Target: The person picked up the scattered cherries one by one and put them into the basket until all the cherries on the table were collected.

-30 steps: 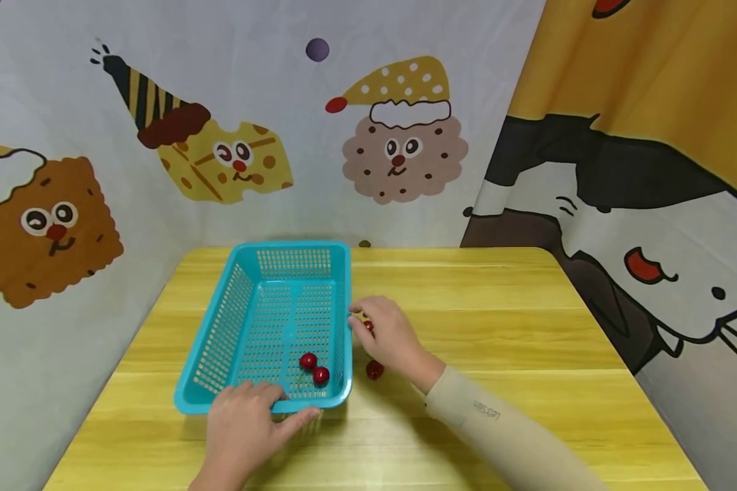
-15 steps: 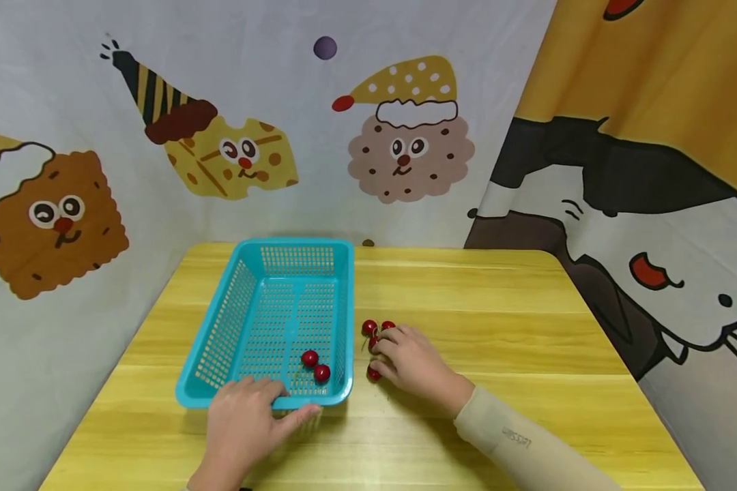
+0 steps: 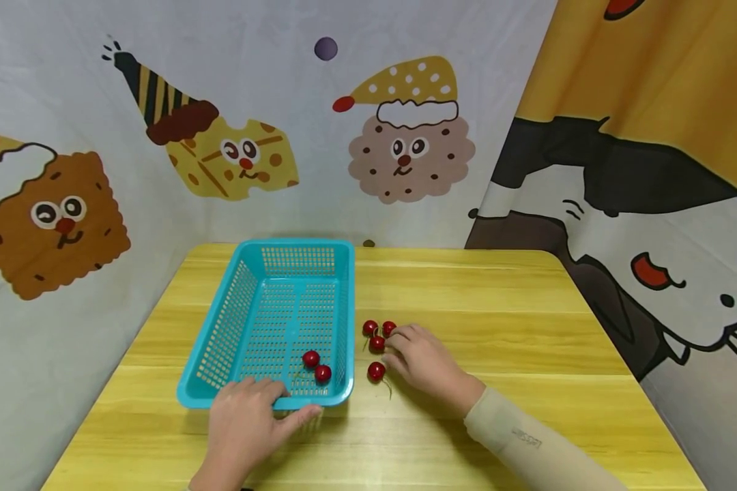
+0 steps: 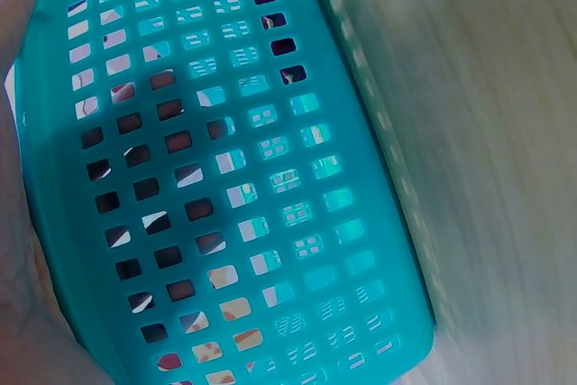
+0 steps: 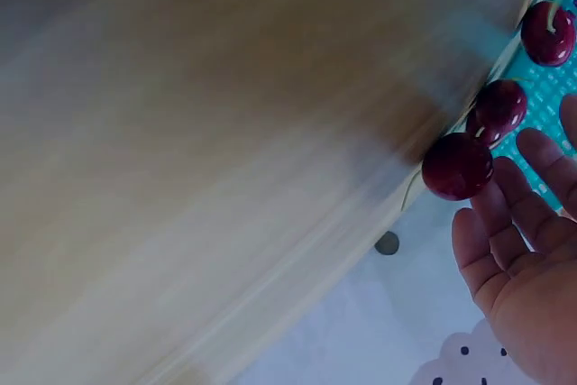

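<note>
My left hand (image 3: 246, 423) grips the near rim of a blue plastic basket (image 3: 190, 368), fingers over the edge and thumb along the outside. The left wrist view shows the basket's slotted wall (image 4: 243, 132) close up. Two red cherries (image 3: 322, 374) lie inside, in the near right corner. Just right of the basket, three cherries (image 3: 377, 344) with stems sit clustered on the table; a single cherry (image 3: 376, 372) lies nearer to me. My right hand (image 3: 426, 361) is beside them, fingers loosely bent and holding nothing. In the right wrist view its fingertips come close to a cherry (image 5: 458, 166); contact is unclear.
The wood-patterned table (image 3: 497, 293) extends to the right of the cherries. Behind it hangs a white cloth (image 3: 252, 61) printed with cartoon figures, and a yellow, black and white printed part (image 3: 651, 157) hangs at the right.
My right hand has drawn back to the right from the basket's side, uncovering the cherries on the table. The left hand keeps its grip on the basket rim.
</note>
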`<state>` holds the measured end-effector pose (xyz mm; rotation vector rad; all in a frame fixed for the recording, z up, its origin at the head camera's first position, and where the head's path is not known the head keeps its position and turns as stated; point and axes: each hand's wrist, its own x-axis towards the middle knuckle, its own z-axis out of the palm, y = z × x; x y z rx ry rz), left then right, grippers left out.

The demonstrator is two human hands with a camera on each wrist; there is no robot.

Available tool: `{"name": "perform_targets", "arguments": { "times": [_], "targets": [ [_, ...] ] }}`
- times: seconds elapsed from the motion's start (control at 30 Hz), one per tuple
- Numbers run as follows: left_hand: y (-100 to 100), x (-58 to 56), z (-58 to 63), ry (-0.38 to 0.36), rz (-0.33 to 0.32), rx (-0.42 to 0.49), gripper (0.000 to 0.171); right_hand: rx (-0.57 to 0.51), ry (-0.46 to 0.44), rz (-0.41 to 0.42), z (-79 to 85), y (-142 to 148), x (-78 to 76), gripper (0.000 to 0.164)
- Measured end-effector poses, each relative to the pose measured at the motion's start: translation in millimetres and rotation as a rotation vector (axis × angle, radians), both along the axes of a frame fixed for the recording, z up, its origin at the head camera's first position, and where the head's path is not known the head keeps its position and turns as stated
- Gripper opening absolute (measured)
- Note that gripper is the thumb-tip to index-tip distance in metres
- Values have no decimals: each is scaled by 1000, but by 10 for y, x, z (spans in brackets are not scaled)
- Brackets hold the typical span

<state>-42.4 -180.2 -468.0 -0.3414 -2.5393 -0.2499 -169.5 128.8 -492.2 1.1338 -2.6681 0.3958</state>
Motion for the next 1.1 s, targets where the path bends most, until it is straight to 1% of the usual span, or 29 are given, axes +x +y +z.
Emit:
{"name": "perform_targets", "arguments": {
  "times": [0.17, 0.27, 0.37, 0.5, 0.6, 0.7, 0.8, 0.87, 0.93, 1.0, 1.07, 1.1],
  "targets": [
    [-2, -7, -3, 23, -3, 6, 67, -5, 33, -6, -11, 79, -19, 16],
    [-5, -5, -10, 18, 1, 6, 68, -17, 40, -11, -15, 111, -29, 11],
    [-4, -2, -22, 6, 6, 3, 68, -4, 16, -39, -23, 135, -31, 12],
    [-1, -1, -30, 5, 6, 4, 67, 16, -30, -103, -17, 146, -48, 15],
    [-3, 2, -26, 9, 5, 5, 67, -5, -29, -156, 58, 123, -94, 18],
    [-10, 2, -11, -1, 6, 0, 67, -78, 26, -172, 248, 45, -147, 19],
    [-19, 1, 2, -16, 12, -9, 67, -184, 99, -123, 532, -134, -162, 18],
    [-23, -2, 9, -18, 10, -14, 66, -257, 133, -53, 725, -310, -135, 20],
    [-23, -8, 14, 3, -2, -14, 65, -314, 154, 48, 879, -517, -86, 22],
    [-19, -14, 7, 42, -21, -8, 63, -338, 153, 148, 981, -739, -18, 23],
    [-12, -18, -13, 80, -34, 0, 63, -312, 135, 239, 1012, -950, 45, 23],
    [-6, -18, -25, 98, -40, 7, 63, -286, 114, 270, 1005, -1047, 73, 22]
  ]
}}
